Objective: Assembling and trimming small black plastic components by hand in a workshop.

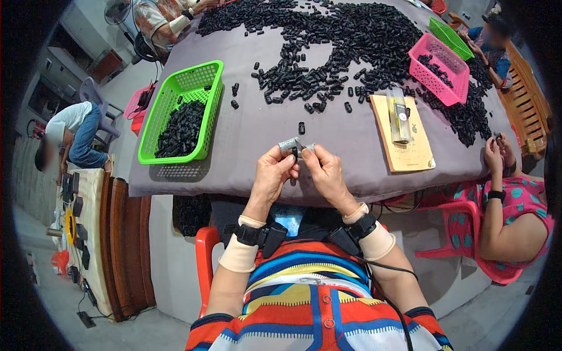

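Over the near edge of the table, my left hand (273,168) pinches a small black plastic part (294,151) between thumb and fingers. Close against it, my right hand (326,173) is closed too, thumb and index finger pressed together at the part. A thin greyish tip shows between the hands; it is too small to name. Silvery tape wraps the index finger of each hand. One loose black part (301,127) lies just beyond my fingers. Farther off spreads a big heap of similar black parts (328,52).
A green basket (212,111) half full of black parts stands at left. At right lie a yellowish pad (410,158) with a clear tube (400,120) and a pink basket (456,90); a green basket (448,35) is behind. Other people sit around the grey-covered table (240,140).
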